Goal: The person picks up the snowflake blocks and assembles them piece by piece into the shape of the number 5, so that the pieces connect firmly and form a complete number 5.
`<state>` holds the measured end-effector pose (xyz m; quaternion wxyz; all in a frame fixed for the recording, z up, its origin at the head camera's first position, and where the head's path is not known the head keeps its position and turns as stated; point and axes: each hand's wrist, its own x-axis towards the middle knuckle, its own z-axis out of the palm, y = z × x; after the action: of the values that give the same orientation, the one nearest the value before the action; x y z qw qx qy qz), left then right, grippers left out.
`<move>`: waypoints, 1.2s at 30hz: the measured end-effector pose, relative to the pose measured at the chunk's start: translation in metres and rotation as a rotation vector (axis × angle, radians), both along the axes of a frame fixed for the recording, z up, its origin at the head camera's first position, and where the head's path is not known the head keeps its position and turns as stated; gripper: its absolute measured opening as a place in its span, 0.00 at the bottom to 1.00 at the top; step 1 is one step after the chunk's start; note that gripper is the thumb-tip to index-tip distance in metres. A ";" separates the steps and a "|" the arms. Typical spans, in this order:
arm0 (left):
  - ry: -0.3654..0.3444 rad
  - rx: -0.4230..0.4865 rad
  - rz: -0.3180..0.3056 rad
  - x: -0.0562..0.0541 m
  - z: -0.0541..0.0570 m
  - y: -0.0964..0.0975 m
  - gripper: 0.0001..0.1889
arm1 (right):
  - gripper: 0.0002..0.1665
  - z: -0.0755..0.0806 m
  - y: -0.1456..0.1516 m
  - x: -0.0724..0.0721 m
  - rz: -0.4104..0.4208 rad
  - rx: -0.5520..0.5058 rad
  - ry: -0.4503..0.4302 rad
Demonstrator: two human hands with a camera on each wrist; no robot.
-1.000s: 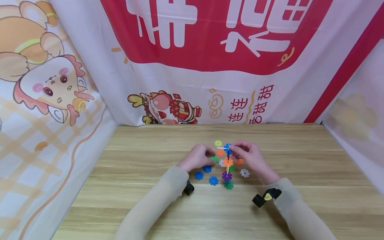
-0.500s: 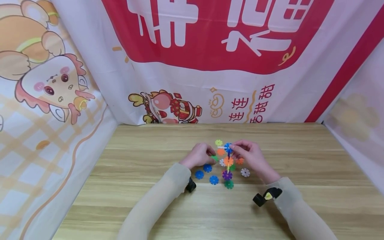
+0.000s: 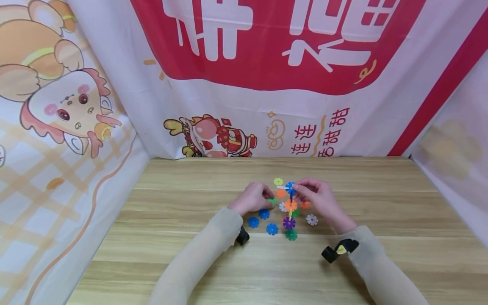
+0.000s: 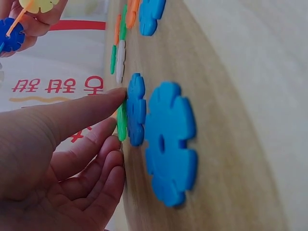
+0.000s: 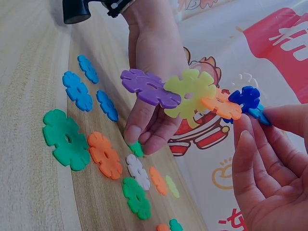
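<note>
My right hand [image 3: 314, 195] pinches the blue end of a chain of notched plastic snowflake discs, raised off the table. In the right wrist view the chain runs from a purple disc [image 5: 150, 88] through a yellow disc [image 5: 190, 94] and an orange disc [image 5: 222, 104] to a dark blue disc [image 5: 244, 97] by my fingertips. A white disc [image 5: 246, 81] sticks out behind that end. My left hand [image 3: 253, 198] is down at the tabletop, thumb and fingers around the edge of a green disc [image 4: 122, 122], which they partly hide. Two blue discs [image 4: 171, 144] [image 4: 136, 109] lie beside that thumb.
Several loose discs lie flat around the hands on the wooden table [image 3: 183, 190]: a yellow-green disc [image 3: 278, 181] at the back, a white disc [image 3: 311, 219] at right, a dark green disc [image 3: 291, 234] in front. A printed cloth [image 3: 236, 97] hangs behind the table.
The green disc at my left fingertips now looks tilted, where it lay flatter before. My right hand and the chain stay almost still.
</note>
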<state>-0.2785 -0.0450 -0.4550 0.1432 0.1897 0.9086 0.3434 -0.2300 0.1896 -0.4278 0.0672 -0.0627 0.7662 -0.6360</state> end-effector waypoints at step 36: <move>-0.004 0.506 0.160 0.030 0.026 -0.029 0.08 | 0.24 -0.005 0.008 -0.002 -0.012 0.010 0.010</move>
<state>-0.2486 -0.0739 -0.4294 0.0653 0.1466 0.8058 0.5700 -0.2322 0.1974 -0.4331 0.0599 -0.0610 0.7700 -0.6322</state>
